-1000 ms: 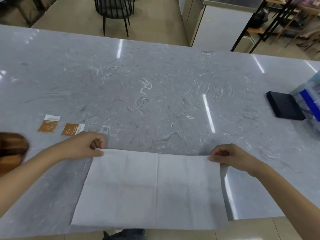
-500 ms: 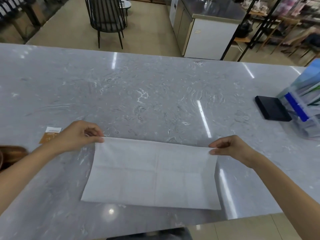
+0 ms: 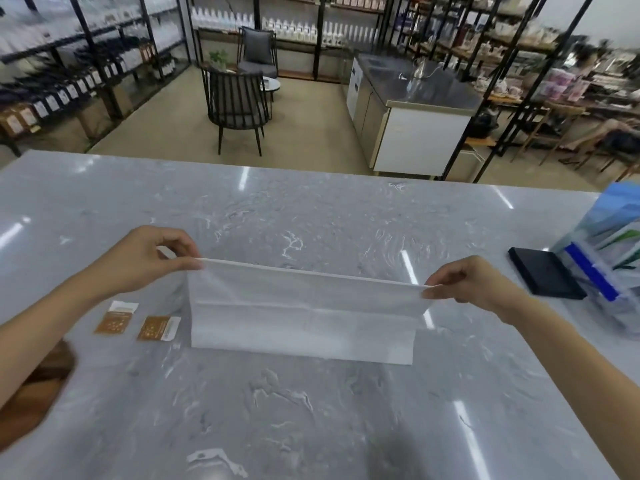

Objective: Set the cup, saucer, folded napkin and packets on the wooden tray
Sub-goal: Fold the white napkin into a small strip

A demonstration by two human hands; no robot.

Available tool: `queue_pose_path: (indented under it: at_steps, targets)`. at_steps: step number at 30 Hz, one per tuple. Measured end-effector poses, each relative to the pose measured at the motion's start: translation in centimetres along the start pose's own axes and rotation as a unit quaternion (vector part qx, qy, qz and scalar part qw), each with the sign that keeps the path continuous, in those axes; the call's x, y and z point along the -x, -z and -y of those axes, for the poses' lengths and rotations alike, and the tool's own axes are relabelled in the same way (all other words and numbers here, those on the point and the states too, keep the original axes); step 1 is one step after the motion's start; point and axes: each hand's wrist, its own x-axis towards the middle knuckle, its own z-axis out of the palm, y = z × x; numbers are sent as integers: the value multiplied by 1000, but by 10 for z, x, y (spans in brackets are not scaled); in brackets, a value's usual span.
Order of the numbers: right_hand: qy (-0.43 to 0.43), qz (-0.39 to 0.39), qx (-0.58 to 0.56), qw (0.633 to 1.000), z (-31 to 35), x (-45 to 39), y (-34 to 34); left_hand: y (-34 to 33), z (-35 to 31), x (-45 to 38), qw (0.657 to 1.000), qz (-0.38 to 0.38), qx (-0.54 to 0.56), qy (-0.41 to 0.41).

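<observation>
You are folding the napkin (image 3: pixel 304 306) at the frame centre: your left hand (image 3: pixel 152 258) and right hand (image 3: pixel 467 285) each pinch an upper corner. Next, I think, lay this edge down evenly; packets (image 3: pixel 138 322) wait lower left.

Two bare forearms reach in from the lower corners, with no sleeve showing on either up to the picture's edge. The left hand (image 3: pixel 149 258) and the right hand (image 3: pixel 474 284) wear no gloves. No ring, watch or bracelet shows on the fingers or wrists.
</observation>
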Motion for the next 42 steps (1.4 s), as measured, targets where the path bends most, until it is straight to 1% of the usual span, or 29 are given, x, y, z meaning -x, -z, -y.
queue_pose_path:
  at_steps: [7,11,13,16,19,23,27,30,33,36,39,42]
  targets:
    - [23,-62,1,998,20,-3,13,23,-14,1,998,-53,-24,-27]
    - [43,-92,6,995,29,0,18,32,-25,-1,998,-54,-5,-33]
    - [35,-81,-4,996,33,3,23,36,-32,-4,997,-58,3,-43]
    - [16,-35,-46,998,35,10,37,38,-39,-7,996,-68,18,-51]
    - [-1,12,-100,995,32,16,48,38,-41,-9,997,-57,19,-39]
    - [16,45,-119,992,28,20,50,34,-43,-9,998,-47,-1,-33]
    - [31,38,-118,992,25,21,42,32,-38,-5,999,-31,-4,-19]
    - [55,16,-84,995,25,21,32,31,-31,0,999,-37,1,-15]
    - [78,2,-79,994,20,22,21,26,-23,7,997,-67,38,-21]
    - [107,-1,-102,989,10,27,12,24,-18,18,988,-103,116,-22]
    - [140,-15,-169,976,-5,33,3,24,-17,30,967,-128,217,-19]
    - [148,-34,-249,957,-16,35,-10,20,-15,41,951,-121,283,10]
